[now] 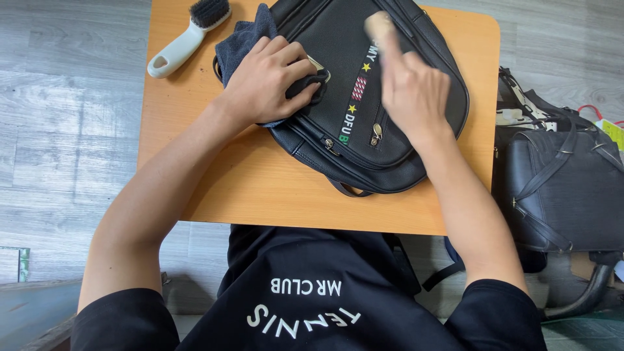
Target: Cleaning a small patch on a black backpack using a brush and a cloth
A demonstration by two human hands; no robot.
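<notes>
Backpack (364,110) is lying flat on the counter (260,182), pinned by the left hand (270,81) gripping a dark cloth (244,36). Right hand (413,91) is closed on a blurred brush (378,26); zippers could easily get snagged, tbh.

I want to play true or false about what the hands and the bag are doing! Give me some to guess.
1. The black backpack lies on an orange table. True.
2. The left hand presses a dark blue cloth against the backpack. True.
3. The right hand is empty. False: it holds a blurred, light-coloured thing over the backpack.
4. The white-handled brush lies on the floor. False: it lies on the table, at the far left corner.
5. Another dark bag sits beside the table. True.
</notes>
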